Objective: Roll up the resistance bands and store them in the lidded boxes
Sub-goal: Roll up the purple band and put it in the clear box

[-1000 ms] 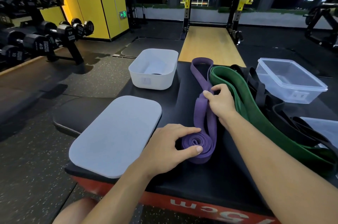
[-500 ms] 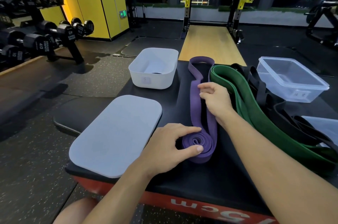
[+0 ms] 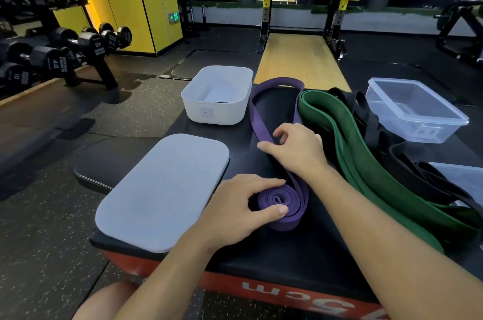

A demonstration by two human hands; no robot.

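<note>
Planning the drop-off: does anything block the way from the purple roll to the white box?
Nothing visible does. Between the rolled purple band and the white box lies bare bench top; the lid sits aside.

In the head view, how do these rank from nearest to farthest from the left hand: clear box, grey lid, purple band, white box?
1. Purple band: its rolled end is gripped by the left hand.
2. Grey lid: just left of the hand.
3. White box: ahead, at the back.
4. Clear box: far right, at the back.
</note>
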